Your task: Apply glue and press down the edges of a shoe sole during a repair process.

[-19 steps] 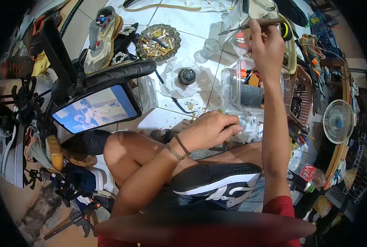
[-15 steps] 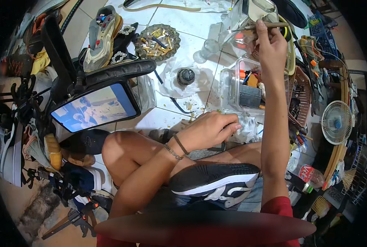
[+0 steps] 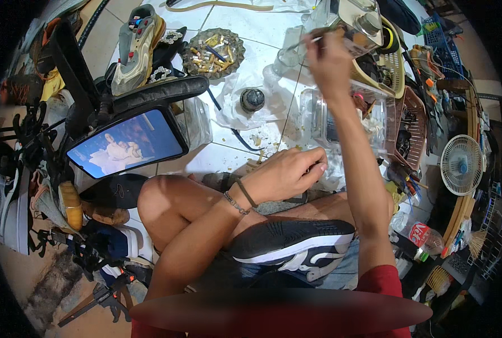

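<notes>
Above the clear plastic container (image 3: 341,115), your right hand (image 3: 331,62) pinches a thin brush (image 3: 313,40), fingers pressed together on its handle. Your left hand (image 3: 287,172) rests curled near your knee, fingertips closed together. A black-soled shoe (image 3: 290,239) lies across your lap; a tablet (image 3: 128,143) stands leftward.

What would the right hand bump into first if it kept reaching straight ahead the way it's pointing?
Probably the cream-coloured container just beyond the right hand, which holds a thin stick. Depth is hard to judge in this view.

white tiled floor (image 3: 234,25), worn sneaker (image 3: 135,48), ashtray dish (image 3: 214,53), small fan (image 3: 461,166)
</notes>
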Available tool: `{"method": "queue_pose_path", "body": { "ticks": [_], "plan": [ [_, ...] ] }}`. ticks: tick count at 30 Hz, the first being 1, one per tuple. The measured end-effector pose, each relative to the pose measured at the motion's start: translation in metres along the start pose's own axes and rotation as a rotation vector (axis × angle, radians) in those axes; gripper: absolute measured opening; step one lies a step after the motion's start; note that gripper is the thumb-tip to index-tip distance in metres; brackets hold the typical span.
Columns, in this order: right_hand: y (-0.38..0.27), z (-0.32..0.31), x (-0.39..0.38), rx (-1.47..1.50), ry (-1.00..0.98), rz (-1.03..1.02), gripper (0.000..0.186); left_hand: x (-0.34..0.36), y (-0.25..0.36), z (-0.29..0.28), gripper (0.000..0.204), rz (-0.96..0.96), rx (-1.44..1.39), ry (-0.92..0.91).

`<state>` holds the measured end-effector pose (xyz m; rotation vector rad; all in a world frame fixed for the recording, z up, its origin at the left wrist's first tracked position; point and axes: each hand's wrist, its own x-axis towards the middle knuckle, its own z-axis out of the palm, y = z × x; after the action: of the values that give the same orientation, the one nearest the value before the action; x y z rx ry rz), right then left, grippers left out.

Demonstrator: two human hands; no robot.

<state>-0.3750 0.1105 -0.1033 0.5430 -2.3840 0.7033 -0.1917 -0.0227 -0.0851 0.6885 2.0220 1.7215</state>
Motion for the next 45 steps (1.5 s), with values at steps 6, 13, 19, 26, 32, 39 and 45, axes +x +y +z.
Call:
{"method": "queue_pose_path", "body": {
  "ticks": [6,13,19,26,32,39,45],
  "plan": [
    [-0.002,0.015,-0.008,0.028,-0.157,0.179,0.024,-0.001,0.000,-0.004,0.014,0.029,0.014,0.014],
    [-0.042,-0.080,0.020,0.547,0.018,0.375,0.025,-0.005,-0.001,-0.005,0.023,0.106,0.039,0.043],
    [-0.077,-0.169,-0.005,0.963,0.060,0.505,0.024,-0.015,-0.001,-0.006,0.039,-0.082,0.062,0.022],
    [-0.097,-0.257,-0.086,1.192,0.130,0.538,0.020,-0.038,0.042,-0.018,0.021,-0.155,-0.096,0.203],
    [-0.137,-0.261,-0.232,1.246,0.203,0.890,0.016,-0.103,0.087,0.011,0.014,-0.136,0.210,0.296],
    [-0.137,-0.235,-0.235,1.218,0.113,0.833,0.024,-0.119,0.101,0.068,0.054,-0.427,0.626,0.064],
    [-0.118,-0.227,-0.220,1.191,0.008,0.928,0.017,-0.101,0.086,0.049,0.052,-0.429,0.662,-0.068]
  ]
}}
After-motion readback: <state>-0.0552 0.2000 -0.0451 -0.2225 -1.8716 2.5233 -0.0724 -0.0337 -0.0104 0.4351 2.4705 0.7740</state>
